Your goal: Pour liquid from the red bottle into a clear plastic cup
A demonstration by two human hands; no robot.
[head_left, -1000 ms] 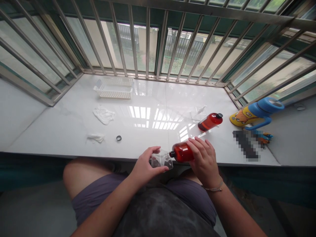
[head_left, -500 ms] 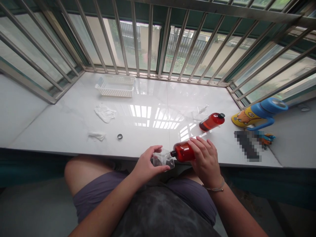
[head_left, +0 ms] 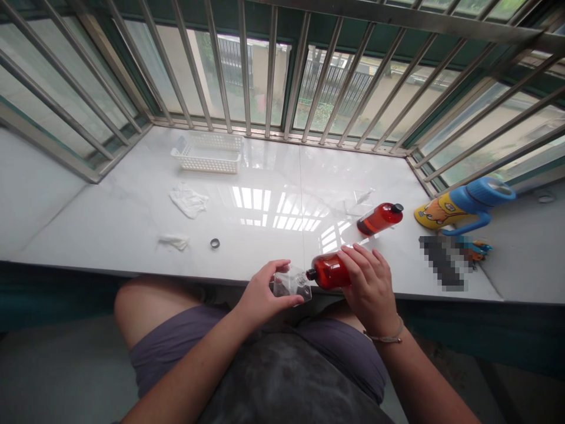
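Near the counter's front edge, my left hand [head_left: 263,292] grips a small clear square bottle [head_left: 289,285] between thumb and fingers. Its neck points right. My right hand [head_left: 369,282] is wrapped round a red-brown bottle [head_left: 327,271], tipped on its side with its uncapped dark neck pointing left. The two mouths meet or nearly touch; I cannot tell whether liquid is flowing. Behind my right hand lies a similar red-brown bottle [head_left: 379,219] with a black cap. A small dark ring [head_left: 215,243] rests on the counter to the left of my hands.
A white perforated basket [head_left: 207,165] sits at the back left, with a crumpled white cloth or tissue [head_left: 189,201] and a smaller white piece [head_left: 174,241] in front. On the right are a blue-and-yellow flask [head_left: 454,206] and a pixelated dark object [head_left: 444,262]. Metal bars [head_left: 304,76] line the window.
The red-brown bottle and my right hand have shifted very slightly to the right. My left hand and the clear bottle stay practically in place.
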